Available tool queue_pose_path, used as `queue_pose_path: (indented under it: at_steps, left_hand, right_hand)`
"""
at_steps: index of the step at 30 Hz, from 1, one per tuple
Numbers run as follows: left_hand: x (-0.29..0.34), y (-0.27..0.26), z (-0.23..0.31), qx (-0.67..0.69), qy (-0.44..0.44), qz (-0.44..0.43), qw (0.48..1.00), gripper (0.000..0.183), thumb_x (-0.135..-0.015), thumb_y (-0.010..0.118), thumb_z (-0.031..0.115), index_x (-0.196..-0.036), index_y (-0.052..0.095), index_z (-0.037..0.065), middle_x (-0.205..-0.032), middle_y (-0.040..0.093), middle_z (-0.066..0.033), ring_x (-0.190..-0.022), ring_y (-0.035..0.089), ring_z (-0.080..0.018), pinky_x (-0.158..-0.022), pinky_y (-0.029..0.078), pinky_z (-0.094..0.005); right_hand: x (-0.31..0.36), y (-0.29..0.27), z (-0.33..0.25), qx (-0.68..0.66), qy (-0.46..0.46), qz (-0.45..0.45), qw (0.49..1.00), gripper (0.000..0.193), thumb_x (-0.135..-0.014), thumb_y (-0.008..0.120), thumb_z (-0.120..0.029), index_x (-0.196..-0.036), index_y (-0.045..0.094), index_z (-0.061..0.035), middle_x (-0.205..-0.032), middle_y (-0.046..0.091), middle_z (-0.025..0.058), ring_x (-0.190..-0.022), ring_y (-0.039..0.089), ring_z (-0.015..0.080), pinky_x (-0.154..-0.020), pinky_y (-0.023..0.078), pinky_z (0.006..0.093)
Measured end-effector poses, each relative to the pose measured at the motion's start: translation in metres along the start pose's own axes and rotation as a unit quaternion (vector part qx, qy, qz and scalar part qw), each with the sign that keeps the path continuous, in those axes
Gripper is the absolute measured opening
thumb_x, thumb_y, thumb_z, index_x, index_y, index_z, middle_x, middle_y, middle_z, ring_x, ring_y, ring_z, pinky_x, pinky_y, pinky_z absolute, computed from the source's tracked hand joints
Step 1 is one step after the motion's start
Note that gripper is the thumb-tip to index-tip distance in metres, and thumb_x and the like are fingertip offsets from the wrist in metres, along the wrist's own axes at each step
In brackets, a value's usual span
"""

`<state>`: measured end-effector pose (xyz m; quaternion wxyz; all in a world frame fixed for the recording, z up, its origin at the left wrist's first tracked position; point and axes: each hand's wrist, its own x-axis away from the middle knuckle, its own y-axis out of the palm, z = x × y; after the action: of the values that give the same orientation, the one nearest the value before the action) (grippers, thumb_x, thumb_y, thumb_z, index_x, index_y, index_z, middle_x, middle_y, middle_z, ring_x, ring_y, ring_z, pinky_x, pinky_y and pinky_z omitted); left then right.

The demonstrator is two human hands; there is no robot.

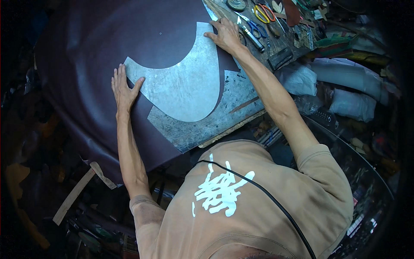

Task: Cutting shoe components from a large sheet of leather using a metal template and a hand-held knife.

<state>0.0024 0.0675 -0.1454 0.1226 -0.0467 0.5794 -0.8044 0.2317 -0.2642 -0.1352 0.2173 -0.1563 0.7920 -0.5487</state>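
Note:
A pale grey, curved sheet template [185, 84] lies flat on dark maroon leather [99, 34], with a deep concave edge on its far side and a rounded near edge. My left hand [125, 90] is at its left end, fingers stretched along the leather and thumb spread onto the template's edge. At the narrow upper right end, my right hand [225, 35] rests with thumb and fingers apart, touching the template's corner. Part of the template's lower edge extends past the leather over a worn grey work surface [185, 129].
Orange-handled scissors [261, 14], blue-handled scissors [257, 30] and a dark cylindrical tool [253, 39] lie right of my right hand. Plastic-wrapped bundles [353, 105] sit farther right. A pale strip [74, 196] is at lower left. A black cable [276, 200] crosses my shirt.

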Motion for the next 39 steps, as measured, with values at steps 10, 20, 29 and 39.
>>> queue_pose_path:
  at_steps: [10, 20, 29, 39]
  left_hand:
    - [0.016, -0.034, 0.000, -0.019, 0.040, -0.112, 0.993, 0.112, -0.063, 0.076, 0.062, -0.148, 0.030, 0.007, -0.156, 0.023, -0.0164, -0.146, 0.014, -0.0336, -0.117, 0.013, -0.0489]
    - [0.015, -0.027, 0.000, -0.028, 0.045, -0.095, 0.994, 0.116, -0.053, 0.076, 0.071, -0.144, 0.038, 0.010, -0.155, 0.022, -0.0165, -0.145, 0.012, -0.0365, -0.117, 0.012, -0.0513]
    - [0.014, -0.026, -0.003, -0.025, 0.035, -0.108, 0.993, 0.118, -0.055, 0.075, 0.071, -0.146, 0.034, 0.009, -0.157, 0.018, -0.0165, -0.146, 0.008, -0.0357, -0.117, 0.008, -0.0521]
    - [0.019, -0.021, 0.000, -0.022, 0.046, -0.105, 0.993, 0.112, -0.058, 0.076, 0.067, -0.145, 0.036, 0.008, -0.156, 0.018, -0.0180, -0.146, 0.009, -0.0367, -0.117, 0.008, -0.0517]
  right_hand:
    - [-0.001, -0.012, 0.005, -0.013, 0.000, -0.042, 0.999, 0.052, -0.082, 0.070, -0.041, -0.119, 0.065, -0.0060, -0.115, 0.059, 0.0184, -0.111, 0.052, 0.0357, -0.094, 0.041, 0.0462]
    - [-0.027, 0.007, -0.080, -0.071, -0.134, -0.010, 0.988, 0.027, -0.085, 0.064, -0.021, -0.108, 0.068, -0.0073, -0.099, 0.062, 0.0156, -0.095, 0.062, 0.0343, -0.082, 0.050, 0.0434]
    - [-0.063, 0.051, -0.120, -0.124, -0.114, -0.031, 0.985, 0.023, -0.088, 0.061, -0.022, -0.102, 0.069, -0.0056, -0.097, 0.063, 0.0153, -0.093, 0.063, 0.0346, -0.082, 0.052, 0.0447]
    - [-0.016, -0.049, -0.079, -0.260, -0.064, -0.094, 0.959, 0.017, -0.084, 0.056, -0.016, -0.085, 0.055, 0.0009, -0.080, 0.063, 0.0178, -0.074, 0.061, 0.0353, -0.067, 0.047, 0.0422]
